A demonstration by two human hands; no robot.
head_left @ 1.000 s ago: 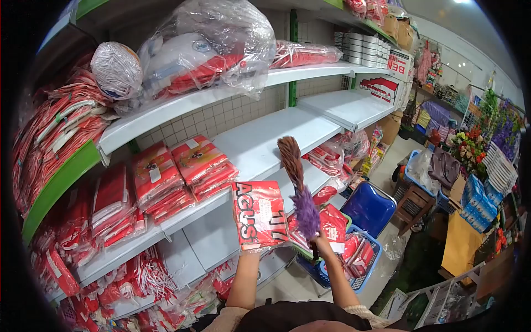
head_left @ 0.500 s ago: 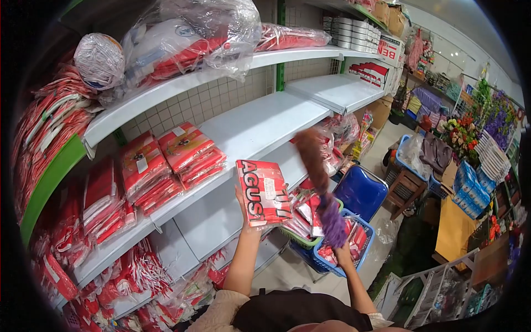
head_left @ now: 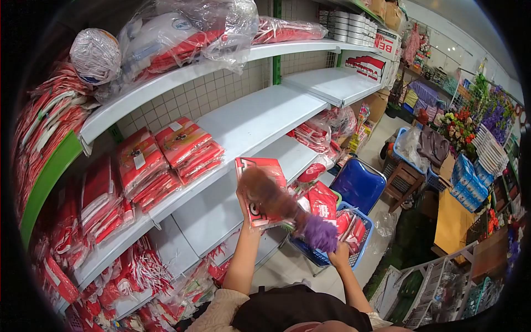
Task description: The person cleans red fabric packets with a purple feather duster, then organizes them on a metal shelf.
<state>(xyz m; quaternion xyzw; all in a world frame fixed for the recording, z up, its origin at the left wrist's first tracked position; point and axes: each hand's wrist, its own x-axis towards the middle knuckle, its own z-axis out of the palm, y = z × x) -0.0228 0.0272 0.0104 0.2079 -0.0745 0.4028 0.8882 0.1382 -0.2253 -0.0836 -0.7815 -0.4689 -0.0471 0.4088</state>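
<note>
In the head view, my left hand (head_left: 242, 206) grips the left edge of a flat red packet (head_left: 275, 170) in clear plastic with large black letters, held up in front of the shelves. My right hand (head_left: 339, 257) is closed round the handle end of a fluffy duster (head_left: 321, 232), purple near the hand and brown toward its blurred tip. The duster's brown end lies across the packet's front and covers part of the lettering. Below and behind the duster stands a blue basket (head_left: 369, 228) with red and white packets inside.
Stacked red packets (head_left: 185, 145) lie on the white middle shelf (head_left: 243, 124) at the left. Plastic-wrapped bundles (head_left: 188, 39) rest on the shelf above. A blue chair (head_left: 359, 185) stands behind the baskets. To the right are a yellow tabletop (head_left: 454, 221) and flowers (head_left: 456, 130).
My right hand has swung the duster leftward, so its brown end has gone from right of the packet to across its front. The left hand still holds the packet in nearly the same place.
</note>
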